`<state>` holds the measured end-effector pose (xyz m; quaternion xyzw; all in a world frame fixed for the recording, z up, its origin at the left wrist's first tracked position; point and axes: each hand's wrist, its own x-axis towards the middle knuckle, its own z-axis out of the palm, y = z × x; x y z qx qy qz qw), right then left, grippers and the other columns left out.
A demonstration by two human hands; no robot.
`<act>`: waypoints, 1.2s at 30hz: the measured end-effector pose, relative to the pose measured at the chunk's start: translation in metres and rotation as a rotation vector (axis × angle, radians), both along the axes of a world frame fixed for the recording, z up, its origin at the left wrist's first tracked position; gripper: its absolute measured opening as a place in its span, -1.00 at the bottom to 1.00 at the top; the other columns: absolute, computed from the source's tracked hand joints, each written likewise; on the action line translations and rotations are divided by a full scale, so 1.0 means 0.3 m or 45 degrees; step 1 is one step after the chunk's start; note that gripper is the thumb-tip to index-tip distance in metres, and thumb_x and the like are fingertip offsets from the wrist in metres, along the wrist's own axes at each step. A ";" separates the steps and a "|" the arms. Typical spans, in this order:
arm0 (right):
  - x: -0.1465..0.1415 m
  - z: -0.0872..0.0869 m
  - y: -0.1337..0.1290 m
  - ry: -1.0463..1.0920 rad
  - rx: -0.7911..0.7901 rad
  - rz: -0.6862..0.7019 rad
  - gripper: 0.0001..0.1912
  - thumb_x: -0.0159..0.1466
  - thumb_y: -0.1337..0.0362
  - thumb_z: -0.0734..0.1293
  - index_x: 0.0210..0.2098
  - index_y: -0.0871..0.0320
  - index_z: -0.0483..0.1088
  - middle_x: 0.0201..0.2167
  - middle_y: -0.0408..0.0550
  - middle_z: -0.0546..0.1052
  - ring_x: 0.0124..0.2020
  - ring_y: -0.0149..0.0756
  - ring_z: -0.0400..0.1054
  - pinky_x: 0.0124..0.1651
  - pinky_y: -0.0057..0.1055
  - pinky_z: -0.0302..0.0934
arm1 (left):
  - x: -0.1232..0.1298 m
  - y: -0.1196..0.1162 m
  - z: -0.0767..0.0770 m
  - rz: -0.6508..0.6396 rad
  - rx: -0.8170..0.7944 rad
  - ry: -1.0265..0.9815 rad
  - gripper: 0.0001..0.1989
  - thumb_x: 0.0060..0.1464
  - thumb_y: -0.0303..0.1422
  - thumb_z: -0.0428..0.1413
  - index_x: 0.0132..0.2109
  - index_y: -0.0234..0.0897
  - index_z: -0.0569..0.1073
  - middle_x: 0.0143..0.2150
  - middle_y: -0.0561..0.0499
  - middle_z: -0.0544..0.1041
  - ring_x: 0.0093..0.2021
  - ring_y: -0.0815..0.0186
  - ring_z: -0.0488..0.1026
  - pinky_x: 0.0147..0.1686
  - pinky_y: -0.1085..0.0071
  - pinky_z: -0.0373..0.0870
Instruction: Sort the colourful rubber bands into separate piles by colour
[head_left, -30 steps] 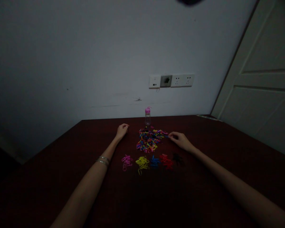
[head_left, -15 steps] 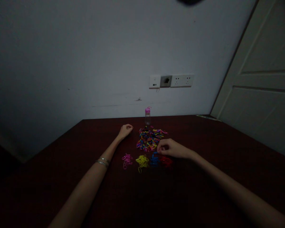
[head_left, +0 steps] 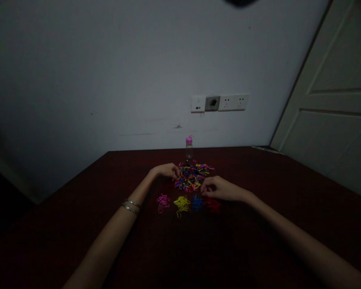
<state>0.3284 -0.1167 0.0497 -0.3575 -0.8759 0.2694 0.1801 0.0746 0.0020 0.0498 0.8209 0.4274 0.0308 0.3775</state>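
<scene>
My left hand [head_left: 169, 171] is at the left edge of a mixed heap of coloured clips or bands [head_left: 193, 176], its fingers bent down; whether it holds a piece is too small to tell. My right hand [head_left: 215, 188] hovers at the heap's near right side, fingertips pinched, above the red pile [head_left: 212, 205]. Anything between those fingertips is too small to make out. In front of the heap lie a pink pile [head_left: 163, 202], a yellow pile [head_left: 182, 203] and a blue pile [head_left: 197, 203].
A clear bottle with a pink cap [head_left: 189, 147] stands behind the heap on the dark red table [head_left: 132, 160]. Beyond the table is a wall with sockets [head_left: 233, 102]. A white panelled door [head_left: 333, 104] is at the right.
My left hand has moved right to the heap's left edge. My right hand has stayed nearly in place, beside the blue pile. The whole view has shifted slightly.
</scene>
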 end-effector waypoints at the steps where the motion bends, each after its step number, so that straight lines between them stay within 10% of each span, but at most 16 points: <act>1: 0.011 0.000 0.009 0.013 0.011 -0.029 -0.82 0.11 0.28 0.25 -0.36 0.21 0.44 -0.43 -0.08 0.46 -0.46 -0.43 0.27 -0.41 -0.50 0.14 | 0.004 -0.001 -0.002 0.007 -0.001 -0.007 -0.81 -0.32 -0.41 0.20 -0.41 -0.36 0.48 -0.65 0.11 0.40 -0.61 0.46 0.26 -0.59 0.56 0.09; 18: 0.228 -0.106 0.160 0.026 0.036 -0.414 -0.75 0.12 0.21 0.20 -0.33 0.23 0.43 -0.40 -0.03 0.48 -0.40 -0.32 0.32 -0.33 -0.38 0.17 | -0.016 0.007 0.002 0.031 -0.005 -0.048 -0.94 -0.34 -0.46 0.16 -0.55 -0.34 0.46 -0.68 0.09 0.38 -0.65 0.47 0.22 -0.64 0.56 0.07; 36: 0.252 -0.140 0.183 0.067 0.033 -0.489 -0.73 0.10 0.19 0.21 -0.34 0.23 0.44 -0.41 -0.04 0.48 -0.38 -0.31 0.32 -0.30 -0.38 0.19 | -0.025 -0.015 0.091 -0.009 0.090 -0.119 -0.90 -0.25 -0.40 0.14 -0.48 -0.35 0.45 -0.63 0.09 0.39 -0.62 0.48 0.21 -0.60 0.53 0.07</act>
